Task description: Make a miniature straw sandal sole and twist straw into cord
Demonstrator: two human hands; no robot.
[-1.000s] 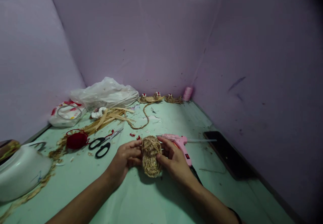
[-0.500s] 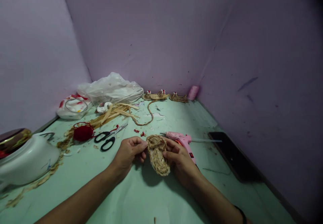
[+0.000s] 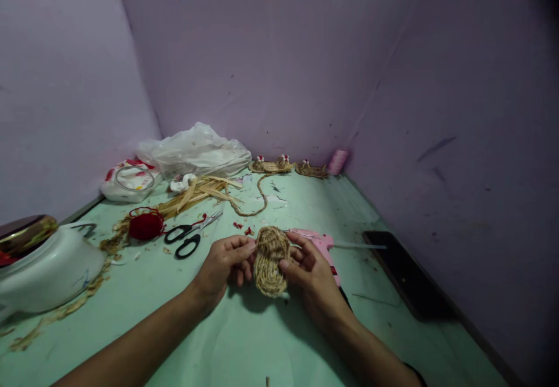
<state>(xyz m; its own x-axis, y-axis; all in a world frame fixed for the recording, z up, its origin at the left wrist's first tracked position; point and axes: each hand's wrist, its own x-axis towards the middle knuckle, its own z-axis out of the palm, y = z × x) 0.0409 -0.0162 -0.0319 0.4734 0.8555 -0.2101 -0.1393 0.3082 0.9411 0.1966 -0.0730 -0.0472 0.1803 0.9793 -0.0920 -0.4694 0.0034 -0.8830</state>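
Observation:
A small woven straw slipper (image 3: 271,265) is held upright above the green table (image 3: 244,346), its banded end at the top. My left hand (image 3: 231,262) pinches its upper left edge between thumb and fingers. On the other side my right hand (image 3: 308,267) grips the right edge, the thumb low on the front and the forefinger near the top. Just behind my right hand lies a pink glue gun (image 3: 325,247) with a clear stick in its back. Black-handled scissors (image 3: 192,237) rest left of my left hand.
Red yarn (image 3: 146,226), straw strips (image 3: 192,196), a braided cord (image 3: 263,198) and a plastic bag (image 3: 196,151) lie behind. Finished-looking slippers (image 3: 271,167) and a pink spool (image 3: 338,162) stand by the wall. White pot (image 3: 52,270) left; black phone-like slab (image 3: 408,276) right.
The slipper has turned and tilted slightly between my hands, its lower end swinging left. My right forefinger has lifted and straightened somewhat. The view has shifted a little.

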